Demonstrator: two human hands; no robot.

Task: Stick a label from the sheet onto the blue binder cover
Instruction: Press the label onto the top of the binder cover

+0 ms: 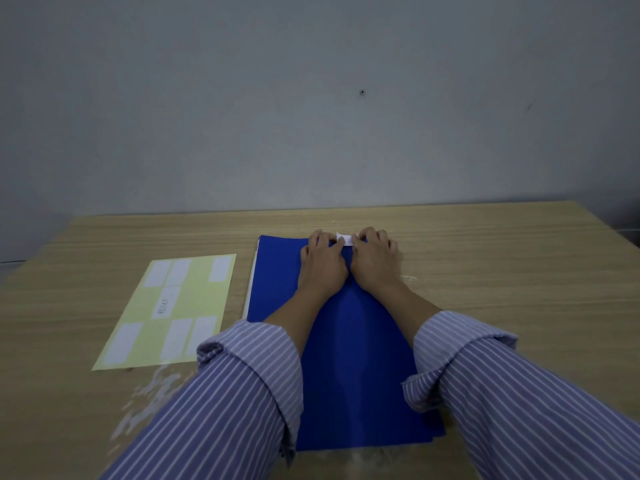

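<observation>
Off to the left on the wooden table (485,271), well apart from the hands, lies the yellow label sheet (197,306), several white labels on it and bare gaps where others seem to be missing; one in the middle carries print too small to read. Just beside it sits the blue binder (346,341), flat and closed, running away from the person toward the wall (311,98). At its far end the left hand (320,263) has its fingertips curled down on one end of a small white label (344,239), and the right hand (372,263) pinches or presses the other end (which of the two I cannot tell, since the fingers cover it). The label looks raised between them, not yet flat, so I judge this to be the placing step: next it wants lowering square to the cover's edge and smoothing from the middle outward, so no crease sets in. Whether its underside already touches the cover is hidden. The striped sleeves (519,393) cover much of the binder's near half, and its right edge is largely masked.
</observation>
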